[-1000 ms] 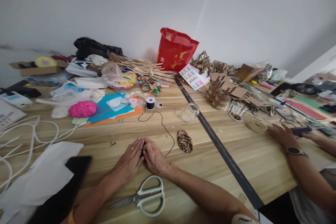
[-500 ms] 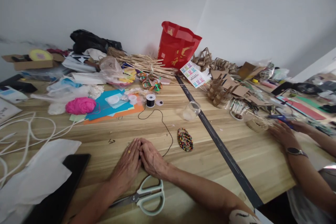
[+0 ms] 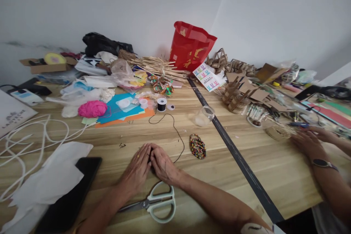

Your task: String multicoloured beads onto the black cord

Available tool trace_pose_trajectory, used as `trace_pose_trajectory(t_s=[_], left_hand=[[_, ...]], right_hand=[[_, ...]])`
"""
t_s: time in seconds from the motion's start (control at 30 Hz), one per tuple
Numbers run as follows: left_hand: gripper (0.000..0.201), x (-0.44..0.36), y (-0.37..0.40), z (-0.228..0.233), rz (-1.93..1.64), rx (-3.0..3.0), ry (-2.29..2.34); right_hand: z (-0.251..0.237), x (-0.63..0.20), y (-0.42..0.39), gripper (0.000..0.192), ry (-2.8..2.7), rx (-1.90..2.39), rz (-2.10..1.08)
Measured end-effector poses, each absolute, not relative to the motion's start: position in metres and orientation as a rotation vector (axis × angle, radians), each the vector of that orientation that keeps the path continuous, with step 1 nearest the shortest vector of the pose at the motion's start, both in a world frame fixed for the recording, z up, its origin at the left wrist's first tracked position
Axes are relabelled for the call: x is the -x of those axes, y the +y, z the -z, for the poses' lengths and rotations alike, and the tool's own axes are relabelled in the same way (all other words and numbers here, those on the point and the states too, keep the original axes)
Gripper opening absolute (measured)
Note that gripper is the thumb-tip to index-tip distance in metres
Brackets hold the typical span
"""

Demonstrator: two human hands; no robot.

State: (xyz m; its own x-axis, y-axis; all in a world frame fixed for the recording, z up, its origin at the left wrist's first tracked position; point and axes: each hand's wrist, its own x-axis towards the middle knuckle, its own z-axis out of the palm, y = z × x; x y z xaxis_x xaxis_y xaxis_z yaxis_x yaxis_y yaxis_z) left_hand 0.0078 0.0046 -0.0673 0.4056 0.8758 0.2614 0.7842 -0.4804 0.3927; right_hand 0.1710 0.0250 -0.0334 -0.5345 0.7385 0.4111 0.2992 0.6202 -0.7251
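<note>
My left hand and my right hand meet fingertip to fingertip low over the table, fingers closed in a pinch. A bit of black cord shows between them; it loops across the wood from a spool to my right hand. What else the fingers cover is hidden. Just below my hands lie scissors with pale green handles, their blades partly under my left forearm. To the right rests a coil of multicoloured beads. Short black cord scraps lie left of my hands.
A clear plastic cup stands beyond the beads, by a dark strip crossing the table. Pink yarn, coloured paper and a red bag are farther back. A black tablet-like slab lies left. Another person's hands work at right.
The view has shifted slightly left, so everything appears farther right. My hands stay together, with a small gap now showing dark cord between the fingers.
</note>
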Motion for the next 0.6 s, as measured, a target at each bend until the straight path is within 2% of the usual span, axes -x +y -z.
trace_pose_trajectory(t_s=[0.17,0.4,0.6], left_hand=[[0.049,-0.005,0.008,0.054,-0.726,-2.202,1.490],[0.050,0.000,0.016,0.036,-0.715,-1.905,1.479],[0.050,0.000,0.020,0.027,-0.696,-1.908,1.459]], right_hand=[[0.030,-0.174,0.025,0.010,-2.019,0.830,-0.890],[0.029,-0.175,0.027,0.010,-1.880,0.897,-1.016],[0.031,-0.175,0.028,0.010,-1.862,0.866,-1.036]])
